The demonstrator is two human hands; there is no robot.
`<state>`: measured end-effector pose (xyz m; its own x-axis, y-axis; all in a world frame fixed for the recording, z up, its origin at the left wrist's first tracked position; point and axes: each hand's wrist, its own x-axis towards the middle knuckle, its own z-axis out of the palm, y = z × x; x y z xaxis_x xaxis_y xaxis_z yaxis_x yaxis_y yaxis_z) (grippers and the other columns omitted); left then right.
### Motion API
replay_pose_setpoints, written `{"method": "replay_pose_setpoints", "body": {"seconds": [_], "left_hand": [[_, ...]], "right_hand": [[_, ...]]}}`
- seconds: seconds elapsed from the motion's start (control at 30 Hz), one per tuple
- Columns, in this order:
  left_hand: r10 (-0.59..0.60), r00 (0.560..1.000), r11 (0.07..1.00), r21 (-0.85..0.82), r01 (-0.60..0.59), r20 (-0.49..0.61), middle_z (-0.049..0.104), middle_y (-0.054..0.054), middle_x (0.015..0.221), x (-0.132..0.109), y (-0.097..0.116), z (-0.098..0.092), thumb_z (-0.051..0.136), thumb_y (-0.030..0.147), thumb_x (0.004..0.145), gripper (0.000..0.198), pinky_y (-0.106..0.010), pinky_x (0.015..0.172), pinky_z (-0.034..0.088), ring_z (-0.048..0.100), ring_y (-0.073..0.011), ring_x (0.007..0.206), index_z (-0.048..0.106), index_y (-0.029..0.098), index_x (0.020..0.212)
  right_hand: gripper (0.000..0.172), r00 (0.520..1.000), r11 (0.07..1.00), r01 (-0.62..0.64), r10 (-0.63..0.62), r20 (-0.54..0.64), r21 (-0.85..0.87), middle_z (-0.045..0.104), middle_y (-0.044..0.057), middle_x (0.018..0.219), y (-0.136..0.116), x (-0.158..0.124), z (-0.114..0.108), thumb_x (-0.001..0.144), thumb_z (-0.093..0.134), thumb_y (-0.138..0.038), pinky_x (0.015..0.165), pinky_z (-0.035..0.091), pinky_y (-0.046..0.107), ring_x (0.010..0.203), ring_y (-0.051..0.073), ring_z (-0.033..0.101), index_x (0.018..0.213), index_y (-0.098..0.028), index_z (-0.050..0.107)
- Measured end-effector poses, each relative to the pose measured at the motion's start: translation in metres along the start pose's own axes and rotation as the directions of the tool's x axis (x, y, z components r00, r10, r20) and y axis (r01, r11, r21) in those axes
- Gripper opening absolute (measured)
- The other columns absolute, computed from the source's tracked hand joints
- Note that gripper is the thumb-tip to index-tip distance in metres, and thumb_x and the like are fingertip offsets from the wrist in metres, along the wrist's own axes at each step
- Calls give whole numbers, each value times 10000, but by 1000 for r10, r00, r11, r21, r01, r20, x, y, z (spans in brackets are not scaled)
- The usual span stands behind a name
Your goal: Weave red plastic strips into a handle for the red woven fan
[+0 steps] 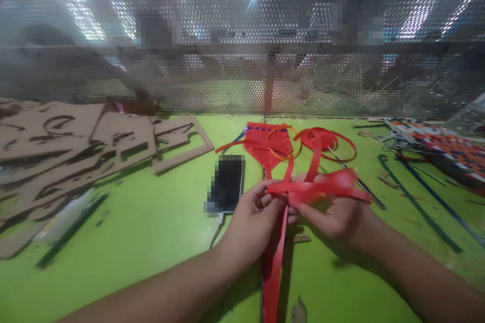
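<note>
Several glossy red plastic strips (299,189) cross between my hands, and one long strip hangs down toward me over the table. My left hand (253,217) pinches the strips at the crossing, and my right hand (326,214) grips a wider red band from the other side. Beyond them lies a partly woven red piece (267,144) with a blue line and an orange loop on it. Its strips run down into my hands. To its right sits a coil of red strip (318,140). A dark phone (227,184) lies just beyond my left hand.
Cut cardboard templates (76,146) are stacked at the left of the green table (151,257). At the right lie dark green strips (417,202) and a woven orange, white and blue mat (443,151). A perforated metal screen (265,75) stands along the far edge.
</note>
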<state>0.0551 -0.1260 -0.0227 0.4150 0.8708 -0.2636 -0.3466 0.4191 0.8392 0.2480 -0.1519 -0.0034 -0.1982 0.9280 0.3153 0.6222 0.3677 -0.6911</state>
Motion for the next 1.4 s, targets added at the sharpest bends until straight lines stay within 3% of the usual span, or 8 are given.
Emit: {"method": "replay_pose_setpoints", "body": {"seconds": [0.2, 0.4, 0.57, 0.7, 0.87, 1.17, 1.27, 1.4], "left_hand": [[6, 1000, 1000, 16, -6, 11, 831, -119, 983, 2, -2, -2, 698, 137, 1006, 188, -311, 819, 681, 812, -180, 826, 704, 128, 1193], [-49, 999, 998, -34, 48, -21, 822, -101, 900, -3, 2, 4, 776, 148, 954, 104, -300, 835, 675, 814, -180, 808, 688, 126, 1005], [-81, 997, 997, -2, 81, -9, 808, -76, 856, -5, 3, 7, 742, 118, 963, 333, -359, 752, 692, 812, -216, 802, 628, 156, 1273], [-70, 998, 997, -18, 70, -1, 792, -60, 821, -5, 1, 7, 765, 140, 950, 376, -359, 787, 686, 808, -208, 812, 595, 151, 1285], [-62, 995, 998, -15, 64, 75, 777, -43, 817, -3, -4, 0, 803, 253, 933, 303, -255, 616, 614, 736, -150, 678, 604, 167, 1145], [-28, 991, 975, 223, -3, 132, 687, 13, 751, 0, -8, -1, 782, 282, 933, 248, -181, 574, 431, 577, -82, 603, 601, 170, 1059], [56, 985, 884, 451, -126, 165, 731, -49, 946, 1, -7, -1, 708, 229, 951, 116, -256, 740, 534, 673, -148, 820, 671, 174, 1047], [213, 961, 552, 789, -268, 177, 731, -64, 1006, 0, 2, -4, 707, 272, 937, 202, -317, 751, 544, 666, -196, 850, 670, 195, 1120]], "right_hand": [[222, 998, 965, 63, -53, 45, -256, 798, 53, 1045, 4, 4, -14, 1016, 643, -447, 870, 602, 402, 957, 269, 759, 1098, -279, 764], [236, 999, 980, 34, -42, -35, -198, 783, 23, 828, -6, -2, -17, 1014, 659, -431, 615, 550, 303, 666, 193, 712, 900, -242, 741], [243, 994, 963, 73, -91, -57, -260, 742, -1, 745, -7, 1, -18, 993, 697, -377, 589, 499, 261, 617, 153, 665, 802, -229, 672], [136, 994, 948, 92, -107, -31, -304, 778, 18, 805, -3, 5, -16, 981, 704, -356, 662, 535, 288, 691, 185, 724, 1001, -222, 710], [376, 993, 937, 111, -89, 81, -331, 783, 116, 1244, -2, 3, -10, 1016, 653, -424, 935, 581, 435, 1089, 299, 751, 1345, -243, 674], [252, 959, 975, -182, 205, 195, -131, 801, 60, 1135, -13, 4, -6, 999, 604, -310, 895, 588, 384, 999, 259, 757, 1212, -273, 734], [174, 962, 975, -180, 202, 183, -130, 802, 24, 1040, -16, 9, -11, 930, 654, -238, 778, 559, 320, 904, 225, 737, 1065, -269, 761], [149, 965, 970, -126, 168, 202, -208, 798, 27, 1020, -15, 11, -14, 930, 634, -211, 792, 547, 323, 901, 220, 726, 1002, -252, 757]]}}
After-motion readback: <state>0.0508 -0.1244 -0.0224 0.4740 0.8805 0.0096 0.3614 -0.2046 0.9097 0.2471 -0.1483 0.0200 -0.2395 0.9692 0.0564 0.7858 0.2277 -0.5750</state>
